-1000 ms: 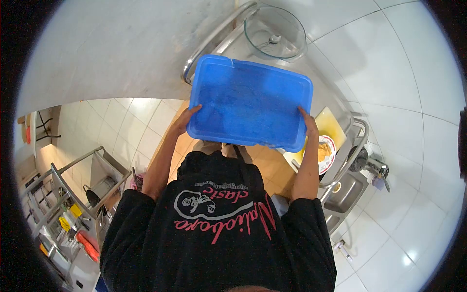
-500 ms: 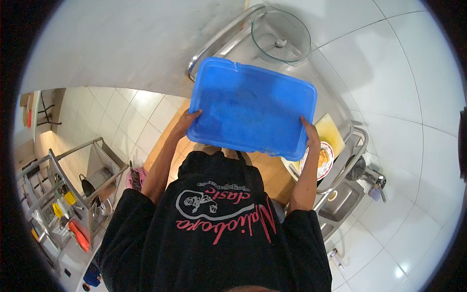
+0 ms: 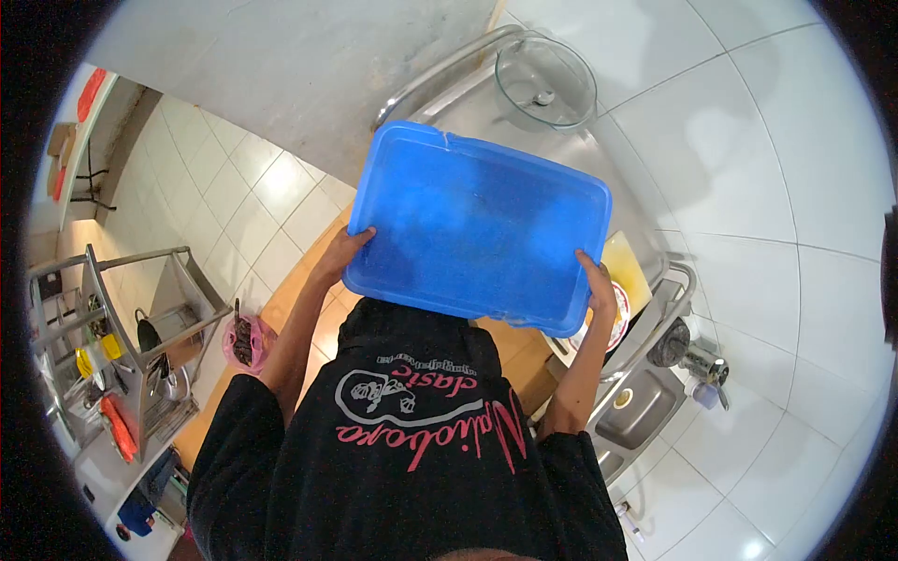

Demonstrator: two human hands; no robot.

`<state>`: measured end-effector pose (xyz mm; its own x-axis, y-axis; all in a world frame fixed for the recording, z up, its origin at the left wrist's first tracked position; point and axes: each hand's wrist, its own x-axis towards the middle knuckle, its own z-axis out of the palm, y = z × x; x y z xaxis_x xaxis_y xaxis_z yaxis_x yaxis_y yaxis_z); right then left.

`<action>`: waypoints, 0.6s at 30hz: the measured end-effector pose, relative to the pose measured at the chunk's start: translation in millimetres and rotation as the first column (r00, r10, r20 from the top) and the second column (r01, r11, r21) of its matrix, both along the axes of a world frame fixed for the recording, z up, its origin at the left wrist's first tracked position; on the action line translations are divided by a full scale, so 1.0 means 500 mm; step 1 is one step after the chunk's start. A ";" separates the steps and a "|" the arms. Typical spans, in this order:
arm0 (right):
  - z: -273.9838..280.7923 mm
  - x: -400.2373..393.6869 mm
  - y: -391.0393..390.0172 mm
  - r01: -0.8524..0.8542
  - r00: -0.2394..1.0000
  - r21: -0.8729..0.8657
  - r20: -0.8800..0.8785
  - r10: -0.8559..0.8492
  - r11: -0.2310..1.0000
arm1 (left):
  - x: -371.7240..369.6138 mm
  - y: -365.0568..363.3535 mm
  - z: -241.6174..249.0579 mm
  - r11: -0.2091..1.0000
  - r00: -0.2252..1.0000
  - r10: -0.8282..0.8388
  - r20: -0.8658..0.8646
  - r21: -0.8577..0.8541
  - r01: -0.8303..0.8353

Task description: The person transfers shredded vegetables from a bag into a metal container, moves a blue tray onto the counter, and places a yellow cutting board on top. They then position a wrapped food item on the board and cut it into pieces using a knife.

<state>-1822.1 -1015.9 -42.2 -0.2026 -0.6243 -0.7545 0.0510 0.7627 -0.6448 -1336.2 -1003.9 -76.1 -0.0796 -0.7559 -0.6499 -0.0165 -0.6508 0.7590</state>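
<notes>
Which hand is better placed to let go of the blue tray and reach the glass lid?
Probably the right hand: it grips the blue tray on the side nearer the glass lid. The left hand holds the far edge.

Tub [image 3: 477,229] held between both hands, glass lid [image 3: 547,82] beyond it (on the rack), sink [image 3: 645,407] right

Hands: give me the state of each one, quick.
Left hand: closed on the near left edge of the blue tub.
Right hand: closed on the tub's near right corner.

tiled kitchen: sink [image 3: 645,411], pot rack [image 3: 140,346]
</notes>
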 end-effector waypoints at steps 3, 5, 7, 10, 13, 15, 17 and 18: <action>0.055 0.031 0.006 -0.035 0.999 -0.103 0.001 0.035 0.994 | 0.012 0.013 0.018 1.000 1.000 0.008 0.011 0.020 -0.009; 0.072 0.041 0.007 -0.025 0.997 -0.109 -0.075 0.017 0.994 | 0.015 0.018 0.043 0.999 0.998 0.052 -0.041 0.009 -0.052; 0.092 0.046 0.006 -0.049 0.996 -0.112 -0.084 0.039 0.993 | 0.021 0.021 0.052 0.998 0.997 0.057 -0.053 -0.006 -0.057; 0.123 0.057 0.005 -0.105 0.992 -0.139 -0.090 0.093 0.985 | 0.028 0.025 0.086 0.997 0.997 0.071 -0.034 -0.031 -0.072; 0.131 0.068 0.000 -0.156 0.985 -0.197 -0.101 0.139 0.968 | 0.040 0.040 0.121 0.993 0.995 0.104 -0.007 -0.062 -0.104; 0.141 0.086 -0.002 -0.191 0.979 -0.234 -0.112 0.169 0.953 | 0.051 0.057 0.141 0.986 0.990 0.143 -0.009 -0.086 -0.143; 0.164 0.112 -0.002 -0.154 0.986 -0.251 -0.103 0.131 0.956 | 0.065 0.079 0.158 0.981 0.987 0.163 -0.005 -0.107 -0.163; 0.174 0.126 -0.003 -0.178 0.983 -0.257 -0.098 0.158 0.950 | 0.075 0.092 0.160 0.976 0.982 0.190 0.000 -0.113 -0.189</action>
